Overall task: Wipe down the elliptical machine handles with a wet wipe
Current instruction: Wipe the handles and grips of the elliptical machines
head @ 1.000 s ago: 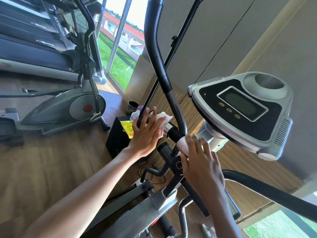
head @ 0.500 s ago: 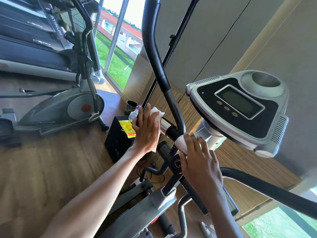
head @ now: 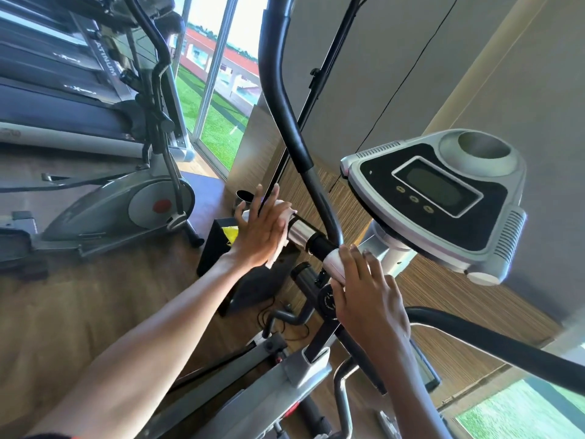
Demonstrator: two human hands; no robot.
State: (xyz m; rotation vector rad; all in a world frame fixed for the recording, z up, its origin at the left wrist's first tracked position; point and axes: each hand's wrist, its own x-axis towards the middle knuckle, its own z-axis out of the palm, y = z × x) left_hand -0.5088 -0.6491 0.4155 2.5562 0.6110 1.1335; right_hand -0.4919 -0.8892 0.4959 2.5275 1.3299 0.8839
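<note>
The elliptical's short fixed handle (head: 303, 232) is a chrome and black bar sticking out left of the console post. My left hand (head: 262, 234) presses a white wet wipe (head: 282, 208) flat against the bar's outer end, fingers spread and straight. My right hand (head: 368, 299) rests on the bar's white inner collar (head: 332, 259), fingers curled over it. The long black moving handle (head: 285, 103) curves up between the two hands. A second black moving handle (head: 493, 346) runs off to the lower right.
The grey console (head: 443, 198) with screen and cup holder sits to the right. A black box (head: 221, 245) with a yellow pack and a dark cup (head: 243, 198) stands on the wooden floor. Another elliptical (head: 126, 210) and a treadmill (head: 63, 99) stand at left.
My left hand slid the wipe a little outward along the bar and flattened, uncovering more chrome. My right hand stayed on the collar. The view shifted slightly.
</note>
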